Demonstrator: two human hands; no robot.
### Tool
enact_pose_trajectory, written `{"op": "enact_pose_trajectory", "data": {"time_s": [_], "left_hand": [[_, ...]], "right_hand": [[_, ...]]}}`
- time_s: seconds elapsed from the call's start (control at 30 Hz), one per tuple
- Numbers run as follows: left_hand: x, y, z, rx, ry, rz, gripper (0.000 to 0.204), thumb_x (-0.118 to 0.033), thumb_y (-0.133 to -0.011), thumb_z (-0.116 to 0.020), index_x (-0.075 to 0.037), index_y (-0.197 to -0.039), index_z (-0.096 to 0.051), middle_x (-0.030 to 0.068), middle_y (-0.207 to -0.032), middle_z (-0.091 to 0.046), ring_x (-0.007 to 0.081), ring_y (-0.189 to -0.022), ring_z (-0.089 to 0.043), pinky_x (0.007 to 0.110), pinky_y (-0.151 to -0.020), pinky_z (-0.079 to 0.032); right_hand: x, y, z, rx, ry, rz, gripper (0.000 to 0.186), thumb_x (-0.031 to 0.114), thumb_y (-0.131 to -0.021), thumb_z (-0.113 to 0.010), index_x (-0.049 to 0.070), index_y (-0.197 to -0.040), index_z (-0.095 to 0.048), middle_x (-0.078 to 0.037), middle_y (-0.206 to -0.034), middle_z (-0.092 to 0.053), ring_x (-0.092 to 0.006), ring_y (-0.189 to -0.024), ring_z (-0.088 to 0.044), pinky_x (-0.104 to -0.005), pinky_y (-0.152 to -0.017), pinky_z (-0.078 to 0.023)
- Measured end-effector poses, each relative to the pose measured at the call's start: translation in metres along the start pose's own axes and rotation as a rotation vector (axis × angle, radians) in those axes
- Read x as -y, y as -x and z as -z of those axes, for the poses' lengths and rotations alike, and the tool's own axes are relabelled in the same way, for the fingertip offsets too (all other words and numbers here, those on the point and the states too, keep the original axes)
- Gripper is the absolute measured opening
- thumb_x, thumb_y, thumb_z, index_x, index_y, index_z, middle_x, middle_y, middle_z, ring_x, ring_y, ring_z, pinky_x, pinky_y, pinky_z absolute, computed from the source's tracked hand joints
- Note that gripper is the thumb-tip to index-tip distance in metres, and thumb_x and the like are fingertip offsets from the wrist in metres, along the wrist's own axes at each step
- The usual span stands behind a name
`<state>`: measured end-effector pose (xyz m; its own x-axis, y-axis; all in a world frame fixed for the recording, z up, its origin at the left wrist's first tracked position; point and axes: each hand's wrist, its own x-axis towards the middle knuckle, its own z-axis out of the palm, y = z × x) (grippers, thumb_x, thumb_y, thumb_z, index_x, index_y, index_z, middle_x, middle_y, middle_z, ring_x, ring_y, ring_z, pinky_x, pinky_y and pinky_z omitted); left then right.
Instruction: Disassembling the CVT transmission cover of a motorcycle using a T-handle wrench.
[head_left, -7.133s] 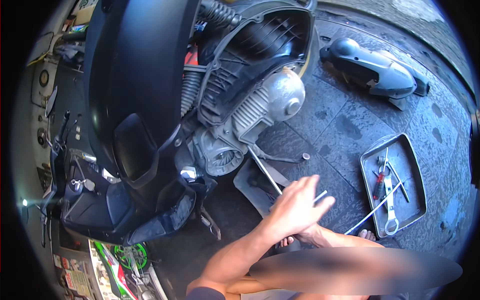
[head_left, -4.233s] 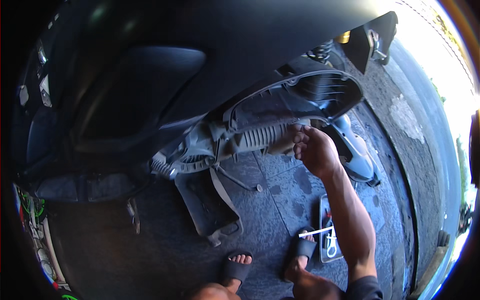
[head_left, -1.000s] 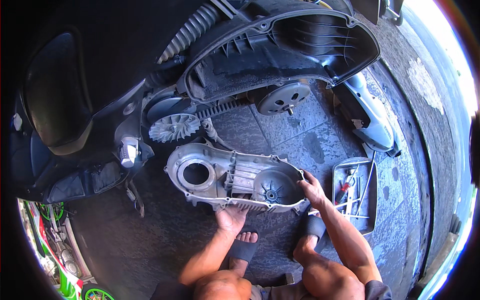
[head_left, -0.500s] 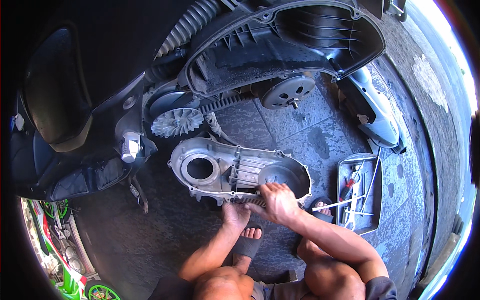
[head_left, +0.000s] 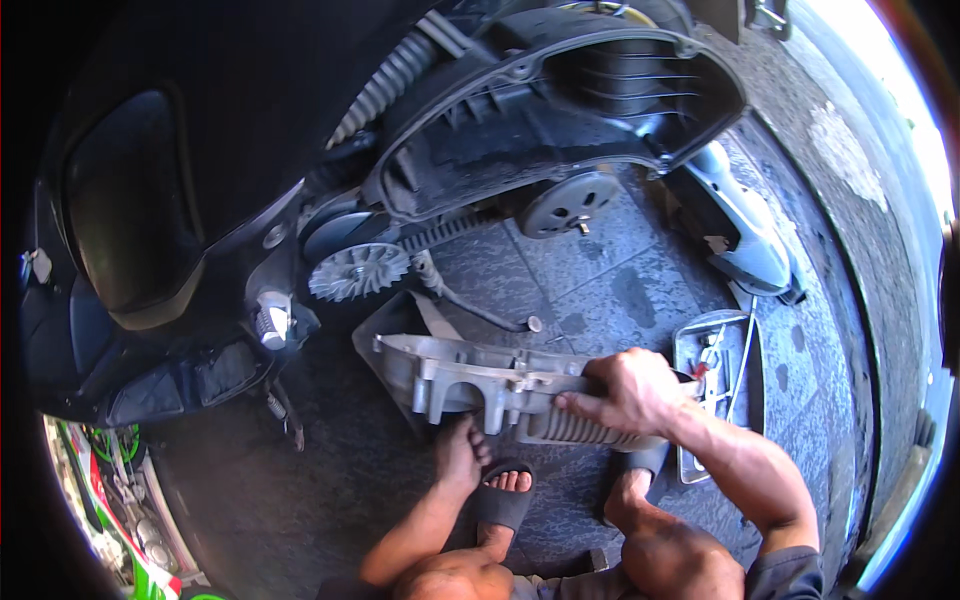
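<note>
A grey cast-metal engine side cover (head_left: pixel 485 375) is tipped so that its side wall, lugs and ribs face me. My right hand (head_left: pixel 635 395) grips its right end, thumb in front and fingers over the top edge. Just below the cover's left half is my left hand (head_left: pixel 460 460), with fingers curled; whatever they may hold is hidden, and I cannot tell if it touches the cover. Beyond the cover, a finned metal fan pulley (head_left: pixel 358 272) sits at the left of a toothed drive belt (head_left: pixel 450 230), and a round clutch bell (head_left: pixel 570 205) at its right.
A black scooter body (head_left: pixel 130 220) fills the left. Over the belt juts a black plastic housing (head_left: pixel 560 110). A metal tray (head_left: pixel 748 400) with tools stands on the tiled floor at right, below a grey exhaust guard (head_left: pixel 750 240). A kick lever (head_left: pixel 480 312) reaches out behind the cover.
The cover has tipped from showing its open inner face to showing its side wall. My right hand has shifted right to its end; my left hand has dropped lower.
</note>
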<state>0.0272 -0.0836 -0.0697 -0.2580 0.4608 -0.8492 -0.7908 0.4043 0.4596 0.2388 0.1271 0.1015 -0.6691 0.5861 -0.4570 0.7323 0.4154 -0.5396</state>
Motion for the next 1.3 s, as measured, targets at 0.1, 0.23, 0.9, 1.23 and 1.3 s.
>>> {"op": "enact_pose_trajectory", "data": {"time_s": [0.1, 0.23, 0.9, 1.23, 1.3], "left_hand": [[-0.025, 0.0, -0.004, -0.201, -0.677, -0.626, 0.019, -0.025, -0.094, -0.058, -0.008, -0.087, -0.058, 0.0045, -0.065, -0.053, 0.0205, -0.059, -0.053, 0.037, -0.055, -0.043], [-0.05, -0.027, -0.01, -0.354, -1.327, -1.033, 0.024, -0.024, -0.088, -0.064, -0.001, -0.09, -0.058, 0.0169, -0.08, -0.061, 0.0394, -0.078, -0.061, 0.046, -0.074, -0.048], [-0.093, -0.003, -0.05, 0.276, -1.845, -1.356, 0.019, -0.011, -0.078, -0.068, -0.003, -0.094, -0.062, 0.013, -0.098, -0.059, 0.0322, -0.093, -0.058, 0.043, -0.085, -0.047], [0.01, -0.037, -0.109, 0.655, -2.317, -0.974, 0.023, -0.018, -0.084, -0.064, -0.005, -0.1, -0.054, 0.0131, -0.09, -0.056, 0.0312, -0.082, -0.067, 0.042, -0.063, -0.057], [0.023, -0.038, -0.113, 0.492, -2.412, -0.865, 0.02, -0.016, -0.086, -0.059, -0.004, -0.101, -0.054, 0.0152, -0.094, -0.058, 0.0327, -0.085, -0.067, 0.044, -0.068, -0.057]], "right_hand": [[-0.025, 0.044, 0.028, -0.08, -0.003, -0.105, 0.056, 0.058, -0.085, -0.062, 0.004, -0.09, -0.073, -0.018, -0.074, -0.069, -0.0357, -0.073, -0.069, -0.0439, -0.073, -0.055], [-0.069, 0.123, 0.047, -0.253, 0.01, -0.312, 0.053, 0.056, -0.083, -0.066, 0.003, -0.086, -0.073, -0.018, -0.072, -0.067, -0.0333, -0.07, -0.069, -0.0424, -0.068, -0.053], [-0.486, 0.374, -0.073, -1.37, -1.142, -1.106, 0.061, 0.055, -0.09, -0.061, -0.002, -0.109, -0.066, -0.012, -0.093, -0.068, -0.0246, -0.076, -0.065, -0.0411, -0.071, -0.054], [-0.558, 0.357, -0.067, -1.027, -1.744, -0.756, 0.056, 0.049, -0.098, -0.046, 0.002, -0.123, -0.061, -0.015, -0.115, -0.068, -0.0313, -0.102, -0.067, -0.0476, -0.094, -0.052], [-0.556, 0.337, -0.073, -0.984, -1.817, -0.696, 0.055, 0.049, -0.099, -0.045, 0.002, -0.123, -0.061, -0.015, -0.115, -0.068, -0.0314, -0.102, -0.067, -0.0479, -0.095, -0.052]]}}
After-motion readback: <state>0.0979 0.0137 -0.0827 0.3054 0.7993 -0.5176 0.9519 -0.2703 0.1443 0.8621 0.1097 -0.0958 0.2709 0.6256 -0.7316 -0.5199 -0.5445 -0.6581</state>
